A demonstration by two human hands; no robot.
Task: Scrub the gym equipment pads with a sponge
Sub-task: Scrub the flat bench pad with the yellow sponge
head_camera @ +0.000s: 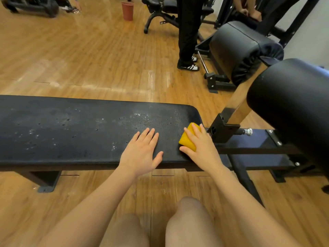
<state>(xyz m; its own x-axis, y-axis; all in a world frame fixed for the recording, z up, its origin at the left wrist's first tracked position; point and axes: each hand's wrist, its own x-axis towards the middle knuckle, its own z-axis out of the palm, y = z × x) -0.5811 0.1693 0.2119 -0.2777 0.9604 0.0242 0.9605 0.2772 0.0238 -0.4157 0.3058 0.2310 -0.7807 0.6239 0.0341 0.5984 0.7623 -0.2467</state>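
Right hand [201, 147] grips sponge [187, 139] on bench pad [71, 131] — roller pad [292, 111] just beside.

Glossy wood-plank floor [80, 56], window glare in streaks beyond fingertips. Reddish ribbed bin [127, 11] far ahead of fingers. Black adjustable bench [160, 9] beside it. Standing person [187, 31], dark trousers, striped trainers, ahead-right. Pale wall [318, 24] far right.

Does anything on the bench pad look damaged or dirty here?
Yes. The bench pad is speckled with whitish spots and small dark pits, densest around its middle, left of the left hand. The right hand grips the yellow sponge at its right end.
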